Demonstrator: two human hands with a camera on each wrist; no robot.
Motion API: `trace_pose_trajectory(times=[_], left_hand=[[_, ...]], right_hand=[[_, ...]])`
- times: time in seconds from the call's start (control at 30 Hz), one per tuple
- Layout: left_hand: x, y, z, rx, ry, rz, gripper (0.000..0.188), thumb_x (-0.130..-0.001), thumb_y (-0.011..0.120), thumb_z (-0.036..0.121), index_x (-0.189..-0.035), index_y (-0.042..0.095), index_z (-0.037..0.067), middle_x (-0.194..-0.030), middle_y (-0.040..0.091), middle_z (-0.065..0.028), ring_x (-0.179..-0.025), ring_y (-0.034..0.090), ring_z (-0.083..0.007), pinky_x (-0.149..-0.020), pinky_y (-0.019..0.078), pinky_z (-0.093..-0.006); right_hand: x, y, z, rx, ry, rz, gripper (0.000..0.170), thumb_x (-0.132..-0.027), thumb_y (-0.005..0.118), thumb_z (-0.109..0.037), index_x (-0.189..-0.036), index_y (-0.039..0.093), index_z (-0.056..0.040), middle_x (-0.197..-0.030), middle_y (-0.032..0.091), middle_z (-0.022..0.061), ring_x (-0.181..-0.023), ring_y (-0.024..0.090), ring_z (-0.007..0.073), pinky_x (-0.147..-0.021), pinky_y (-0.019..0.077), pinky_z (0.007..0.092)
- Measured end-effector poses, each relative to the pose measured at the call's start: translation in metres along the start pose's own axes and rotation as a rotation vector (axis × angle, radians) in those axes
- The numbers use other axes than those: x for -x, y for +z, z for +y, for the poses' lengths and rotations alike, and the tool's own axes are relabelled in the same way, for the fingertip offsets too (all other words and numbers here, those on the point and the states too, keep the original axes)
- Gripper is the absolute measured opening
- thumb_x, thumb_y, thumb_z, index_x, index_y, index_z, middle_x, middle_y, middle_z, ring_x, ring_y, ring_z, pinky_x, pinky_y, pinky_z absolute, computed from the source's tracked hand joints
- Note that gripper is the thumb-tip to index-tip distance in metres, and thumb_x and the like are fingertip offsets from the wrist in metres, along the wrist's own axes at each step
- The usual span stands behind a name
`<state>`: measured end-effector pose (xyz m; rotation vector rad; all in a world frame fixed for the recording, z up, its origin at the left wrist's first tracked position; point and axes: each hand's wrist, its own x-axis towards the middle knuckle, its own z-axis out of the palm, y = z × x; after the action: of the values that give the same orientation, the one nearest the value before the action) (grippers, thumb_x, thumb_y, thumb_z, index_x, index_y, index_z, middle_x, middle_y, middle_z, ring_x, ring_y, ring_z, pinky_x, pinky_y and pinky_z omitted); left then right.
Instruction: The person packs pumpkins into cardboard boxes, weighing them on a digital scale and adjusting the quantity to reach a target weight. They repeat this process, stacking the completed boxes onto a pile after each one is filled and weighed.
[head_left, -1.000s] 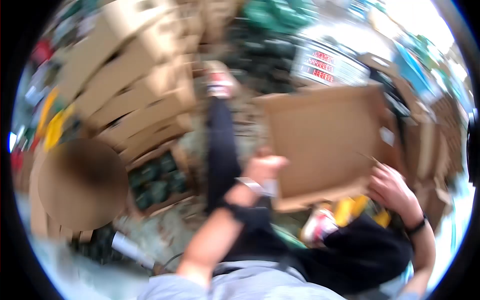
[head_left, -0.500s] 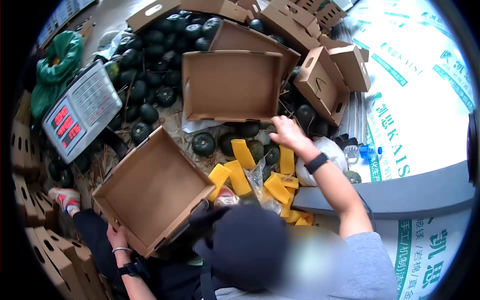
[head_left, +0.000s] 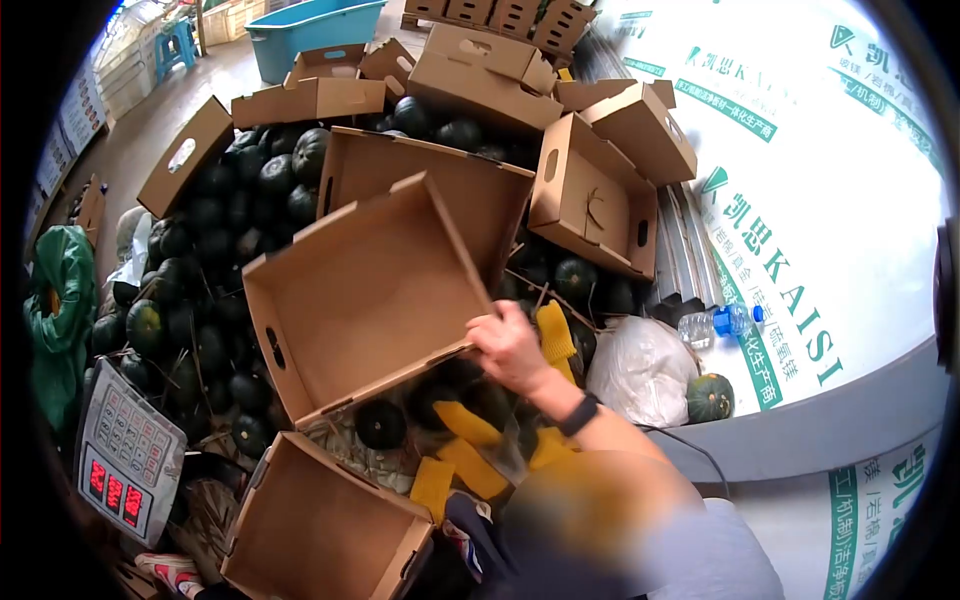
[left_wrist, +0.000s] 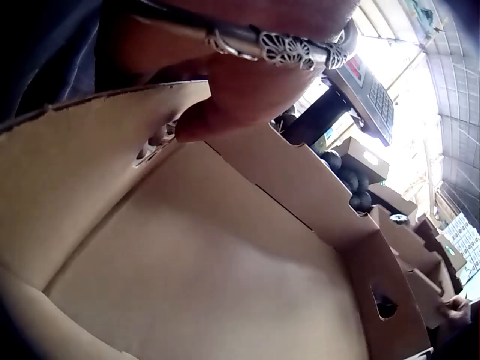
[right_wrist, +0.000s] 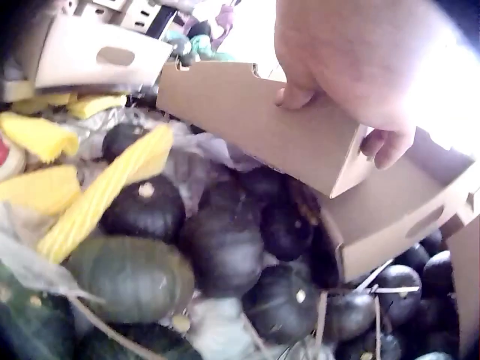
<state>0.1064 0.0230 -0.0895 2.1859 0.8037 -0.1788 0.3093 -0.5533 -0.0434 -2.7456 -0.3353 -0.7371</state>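
Note:
My right hand (head_left: 512, 348) pinches the near right corner of a shallow, bare cardboard box (head_left: 370, 290), which tilts over a pile of dark green squashes (head_left: 215, 215). In the right wrist view, thumb and fingers (right_wrist: 390, 146) wrap over the box wall (right_wrist: 255, 120). A second open cardboard box (head_left: 320, 520) stands low at the front left. My left hand (left_wrist: 255, 90) grips that box's end wall (left_wrist: 67, 161) in the left wrist view, the thumb inside and fingertips showing through the handle hole. The head view does not show the left hand.
Yellow foam nets (head_left: 470, 465) and a stuffed white bag (head_left: 645, 370) lie right of the boxes. A scale (head_left: 128, 455) with red digits stands at left. More cardboard boxes (head_left: 600, 190) ring the pile. A plastic bottle (head_left: 720, 325) lies on a white-wrapped panel (head_left: 800, 250).
The head view has swung round. Earlier both hands were at one box; then the right hand reached to another, which it now holds, tilted and shifted from its spot.

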Motion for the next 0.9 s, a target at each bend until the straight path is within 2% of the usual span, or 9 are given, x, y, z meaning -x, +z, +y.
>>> trace_pose_trajectory(times=[0.17, 0.2, 0.27, 0.37, 0.43, 0.53, 0.67, 0.77, 0.9], left_hand=[[-0.032, -0.001, -0.085, 0.071, 0.009, -0.067, 0.057, -0.079, 0.052, 0.004, -0.134, 0.036, 0.000, -0.120, 0.052, -0.0173, -0.105, 0.054, -0.0285, -0.087, 0.0466, -0.0383], [-0.033, -0.004, -0.088, 0.098, 0.161, -0.019, 0.059, -0.070, 0.050, -0.006, -0.128, 0.042, 0.000, -0.114, 0.055, -0.0115, -0.100, 0.056, -0.0216, -0.084, 0.0476, -0.0329], [-0.018, -0.009, -0.058, 0.069, 0.030, -0.066, 0.060, -0.074, 0.050, -0.007, -0.132, 0.038, 0.000, -0.119, 0.051, -0.0120, -0.103, 0.055, -0.0234, -0.086, 0.0475, -0.0332], [-0.018, -0.003, -0.057, 0.151, 0.007, -0.043, 0.061, -0.073, 0.046, -0.010, -0.133, 0.036, 0.000, -0.113, 0.051, -0.0105, -0.096, 0.057, -0.0218, -0.077, 0.0491, -0.0309], [-0.014, 0.004, -0.055, 0.229, 0.014, -0.014, 0.061, -0.073, 0.044, -0.010, -0.132, 0.037, 0.001, -0.107, 0.053, -0.0089, -0.089, 0.057, -0.0193, -0.071, 0.0495, -0.0289], [-0.008, 0.000, -0.044, 0.252, 0.014, -0.013, 0.056, -0.074, 0.045, -0.010, -0.129, 0.039, 0.001, -0.099, 0.053, -0.0068, -0.082, 0.055, -0.0162, -0.066, 0.0486, -0.0269], [-0.012, -0.006, -0.059, 0.276, -0.007, -0.047, 0.055, -0.075, 0.043, -0.010, -0.128, 0.039, 0.003, -0.093, 0.053, -0.0067, -0.070, 0.054, -0.0144, -0.059, 0.0487, -0.0262], [-0.008, -0.004, -0.054, 0.323, -0.058, -0.026, 0.057, -0.076, 0.043, -0.011, -0.131, 0.037, 0.004, -0.093, 0.052, -0.0072, -0.068, 0.053, -0.0143, -0.056, 0.0487, -0.0257], [-0.008, 0.000, -0.051, 0.223, -0.072, 0.090, 0.058, -0.077, 0.045, -0.011, -0.132, 0.036, 0.003, -0.097, 0.052, -0.0080, -0.068, 0.053, -0.0145, -0.057, 0.0483, -0.0251]], right_hand=[[-0.049, -0.101, 0.037, 0.231, 0.100, 0.322, 0.011, -0.068, 0.067, -0.007, -0.070, 0.057, -0.0087, -0.069, 0.055, 0.0081, -0.070, 0.053, 0.0297, -0.076, 0.0420, 0.0402], [-0.063, -0.123, 0.043, 0.235, 0.247, 0.306, 0.008, -0.073, 0.068, -0.009, -0.076, 0.061, -0.0079, -0.075, 0.060, 0.0077, -0.074, 0.056, 0.0309, -0.080, 0.0422, 0.0408], [-0.086, -0.158, 0.057, 0.049, 0.575, 0.247, 0.016, -0.078, 0.066, -0.014, -0.092, 0.063, -0.0064, -0.096, 0.062, 0.0124, -0.093, 0.056, 0.0327, -0.086, 0.0415, 0.0432], [-0.083, -0.145, 0.061, 0.508, 0.316, 0.460, 0.028, -0.079, 0.065, -0.017, -0.104, 0.061, -0.0055, -0.118, 0.055, 0.0189, -0.111, 0.048, 0.0368, -0.090, 0.0405, 0.0448], [-0.069, -0.117, 0.039, 0.441, 0.230, 0.305, 0.030, -0.079, 0.061, -0.014, -0.106, 0.059, -0.0028, -0.116, 0.054, 0.0208, -0.111, 0.047, 0.0381, -0.094, 0.0400, 0.0437], [-0.044, -0.032, 0.059, 0.087, 0.861, -0.283, 0.066, -0.077, 0.064, -0.049, -0.116, 0.054, 0.0032, -0.116, 0.056, 0.0273, -0.112, 0.052, 0.0400, -0.096, 0.0419, 0.0442], [-0.029, 0.062, 0.114, -0.633, 1.332, 0.095, 0.061, -0.079, 0.062, -0.046, -0.111, 0.057, 0.0047, -0.111, 0.058, 0.0317, -0.107, 0.056, 0.0399, -0.089, 0.0466, 0.0447], [-0.046, 0.062, 0.124, -0.264, 0.985, -0.187, 0.042, -0.082, 0.057, -0.034, -0.093, 0.062, 0.0059, -0.090, 0.063, 0.0294, -0.093, 0.061, 0.0413, -0.079, 0.0498, 0.0452], [-0.059, 0.002, 0.092, -0.021, 0.643, 0.049, 0.030, -0.080, 0.055, -0.024, -0.073, 0.057, 0.0047, -0.070, 0.058, 0.0278, -0.071, 0.058, 0.0457, -0.064, 0.0478, 0.0475]])
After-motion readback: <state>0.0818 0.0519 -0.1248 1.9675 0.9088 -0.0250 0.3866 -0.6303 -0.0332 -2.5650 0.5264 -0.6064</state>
